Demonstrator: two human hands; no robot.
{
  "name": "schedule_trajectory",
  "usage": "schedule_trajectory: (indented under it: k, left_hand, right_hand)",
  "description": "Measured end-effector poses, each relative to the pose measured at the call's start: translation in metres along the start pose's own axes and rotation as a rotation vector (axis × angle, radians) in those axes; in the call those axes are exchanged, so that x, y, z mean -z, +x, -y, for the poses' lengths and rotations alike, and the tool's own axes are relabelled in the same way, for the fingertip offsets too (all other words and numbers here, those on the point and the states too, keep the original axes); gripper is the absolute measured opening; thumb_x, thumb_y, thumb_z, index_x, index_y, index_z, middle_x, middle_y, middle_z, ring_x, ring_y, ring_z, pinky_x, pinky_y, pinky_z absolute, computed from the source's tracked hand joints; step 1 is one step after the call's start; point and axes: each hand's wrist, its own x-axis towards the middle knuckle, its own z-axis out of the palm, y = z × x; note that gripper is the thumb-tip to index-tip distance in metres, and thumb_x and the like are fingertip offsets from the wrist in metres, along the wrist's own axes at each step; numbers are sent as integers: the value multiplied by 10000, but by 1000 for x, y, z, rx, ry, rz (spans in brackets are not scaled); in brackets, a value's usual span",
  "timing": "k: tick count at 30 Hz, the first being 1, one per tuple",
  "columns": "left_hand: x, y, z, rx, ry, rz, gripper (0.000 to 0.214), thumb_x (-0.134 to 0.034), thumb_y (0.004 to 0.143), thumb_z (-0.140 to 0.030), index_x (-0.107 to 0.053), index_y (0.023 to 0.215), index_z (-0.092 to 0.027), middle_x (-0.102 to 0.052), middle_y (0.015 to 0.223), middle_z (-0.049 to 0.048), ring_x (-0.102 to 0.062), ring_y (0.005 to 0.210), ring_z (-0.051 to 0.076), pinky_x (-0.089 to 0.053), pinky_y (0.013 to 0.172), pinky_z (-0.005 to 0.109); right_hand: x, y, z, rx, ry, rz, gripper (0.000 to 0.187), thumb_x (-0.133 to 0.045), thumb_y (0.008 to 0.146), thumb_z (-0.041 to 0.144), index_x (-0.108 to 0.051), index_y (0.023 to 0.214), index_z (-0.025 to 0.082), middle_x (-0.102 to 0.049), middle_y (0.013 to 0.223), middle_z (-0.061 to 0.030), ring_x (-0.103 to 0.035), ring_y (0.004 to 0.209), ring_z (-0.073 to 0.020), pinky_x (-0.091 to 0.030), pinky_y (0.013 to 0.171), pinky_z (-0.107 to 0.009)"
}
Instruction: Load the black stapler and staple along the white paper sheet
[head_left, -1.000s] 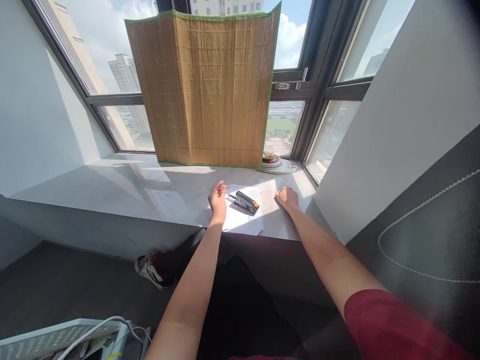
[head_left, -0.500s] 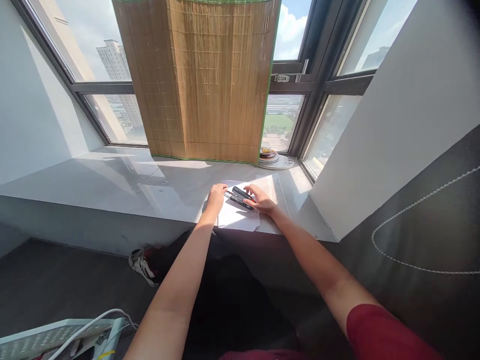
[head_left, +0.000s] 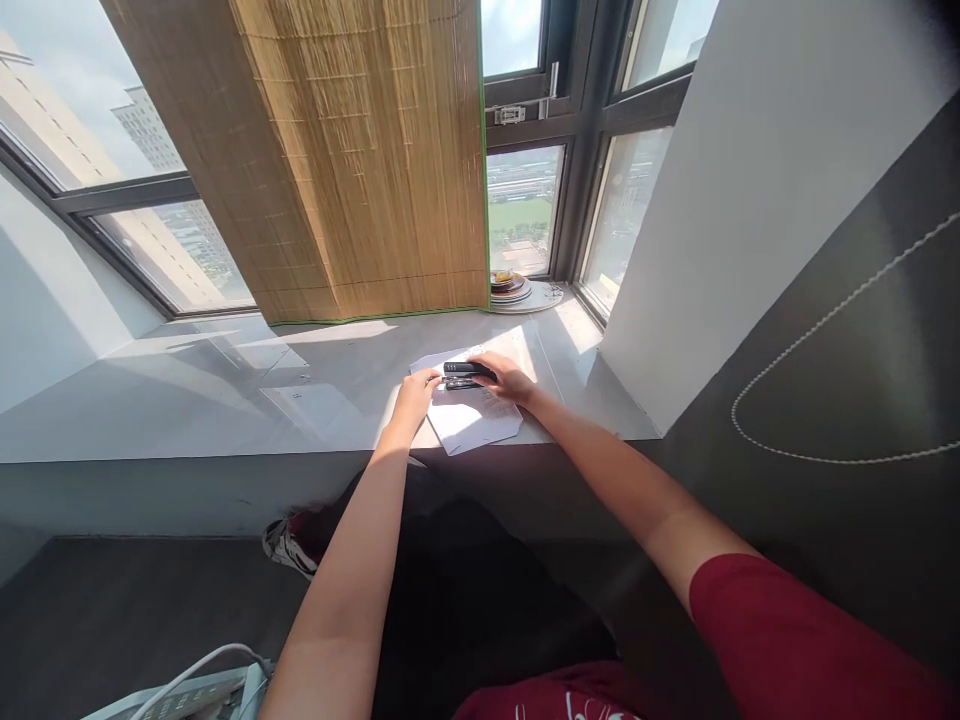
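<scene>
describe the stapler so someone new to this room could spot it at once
Below the blind runs the pale sill, with white paper at its front edge. Over the paper, the right hand grips the stapler. Unlike the paper, it is black, long and narrow.

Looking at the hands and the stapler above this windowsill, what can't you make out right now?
All in the head view:
The right end of the stapler: hidden by the right hand.
Whether the left hand grips anything: its fingertips are too small to tell.
Writing on the papers: too small and washed out by sunlight.
Top of the bamboo blind: cut off by the upper edge.
</scene>
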Motion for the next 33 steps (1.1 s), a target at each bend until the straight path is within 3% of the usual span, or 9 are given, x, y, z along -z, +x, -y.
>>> schedule_trajectory:
  k: [6, 13, 22, 29, 33]
  left_hand:
    - [0, -3, -6, 43, -26, 14, 172, -784, 876, -132, -867, 855, -282, -849, 1024, 84, -749, 1021, 294, -540, 1153, 447]
    - [-1, -4, -9, 82, -54, 25, 217, -818, 817, -70, -885, 844, -275, -862, 1002, 85, -776, 1039, 294, -557, 1138, 462]
    - [-1, -9, -11, -7, -72, 10, 120, -889, 784, -178, -872, 787, -297, -860, 989, 83, -784, 1016, 312, -592, 1098, 468]
    - [-9, -12, -12, -61, -40, 31, 255, -781, 822, 11, -840, 773, -232, -849, 989, 84, -759, 991, 266, -553, 1083, 407]
    - [-9, -14, -13, -111, 51, 27, 226, -752, 879, 9, -820, 828, -201, -845, 1009, 94, -728, 968, 254, -523, 1032, 376]
  right_hand:
    - [4, -1, 3, -13, 71, -83, 307, -731, 1031, 445, -758, 1283, 272, -769, 1320, -120, -710, 1262, -341, -538, 1190, -585]
    - [12, 0, 6, -37, 138, -96, 316, -773, 996, 482, -798, 1221, 261, -792, 1278, -122, -724, 1215, -344, -577, 1140, -601]
    - [12, -1, 0, -46, 148, -113, 341, -786, 967, 497, -815, 1185, 237, -802, 1212, -130, -740, 1148, -330, -603, 1083, -585]
    - [15, -3, 1, -24, 146, -130, 340, -755, 978, 498, -818, 1180, 232, -794, 1157, -127, -737, 1070, -324, -600, 1054, -583]
    - [16, -4, 3, -59, 154, -134, 353, -739, 970, 497, -818, 1190, 233, -794, 1152, -119, -729, 1070, -324, -606, 1040, -578]
